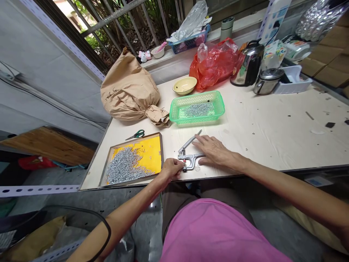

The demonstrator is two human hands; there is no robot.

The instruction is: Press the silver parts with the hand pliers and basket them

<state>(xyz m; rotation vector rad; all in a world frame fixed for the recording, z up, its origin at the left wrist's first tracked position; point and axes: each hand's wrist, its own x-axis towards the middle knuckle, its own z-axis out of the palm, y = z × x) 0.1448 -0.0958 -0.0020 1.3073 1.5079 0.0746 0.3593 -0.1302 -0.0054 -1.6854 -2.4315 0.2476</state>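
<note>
A metal hand press plier (189, 153) lies on the pale table (261, 127) near its front edge. My right hand (214, 151) rests flat over its handles, fingers stretched out. My left hand (171, 169) pinches at the plier's jaw end; whatever small piece sits in its fingertips is too small to make out. To the left lies a shallow tray with a yellow bottom (151, 154) holding a heap of small silvery metal parts (124, 167). Behind the plier stands a green plastic basket (218, 105) with more silvery parts (197, 108).
Green-handled scissors (136, 135) lie above the tray. A tied brown paper sack (128, 89), a yellow bowl (184, 85), a red plastic bag (215, 63), a kettle (249, 63) and a steel pot (267, 80) stand at the back. The table's left edge drops to the floor.
</note>
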